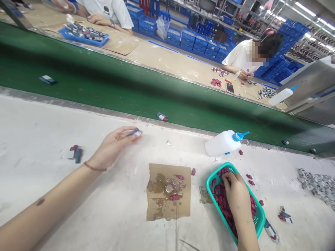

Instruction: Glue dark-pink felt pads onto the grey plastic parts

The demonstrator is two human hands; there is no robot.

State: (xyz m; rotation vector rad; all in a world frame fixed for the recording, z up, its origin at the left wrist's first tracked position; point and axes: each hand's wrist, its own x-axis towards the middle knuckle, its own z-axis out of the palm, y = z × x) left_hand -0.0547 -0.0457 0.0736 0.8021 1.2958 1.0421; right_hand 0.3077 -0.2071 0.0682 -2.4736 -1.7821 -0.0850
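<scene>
My left hand (115,144) pinches a small dark blue and white piece (135,132) by the belt's near edge. My right hand (237,190) reaches into a green plastic basket (259,223) of small maroon pieces (222,198). Its thumb and fingers are pressed together; whatever is between them is hidden. Between the hands lies a glue-stained cardboard square (183,209), with a round metal cap (169,188) and maroon pieces (174,197) on it. Behind the basket, a white squeeze bottle (221,143) with a blue nozzle lies tilted on its side.
A green conveyor belt (110,90) crosses beyond my table, carrying scattered small pieces (161,116). Grey parts (318,184) are heaped at right; a blue and maroon piece (76,154) lies at left. Two people work across the belt, near a blue tray (101,42) and a phone (230,88).
</scene>
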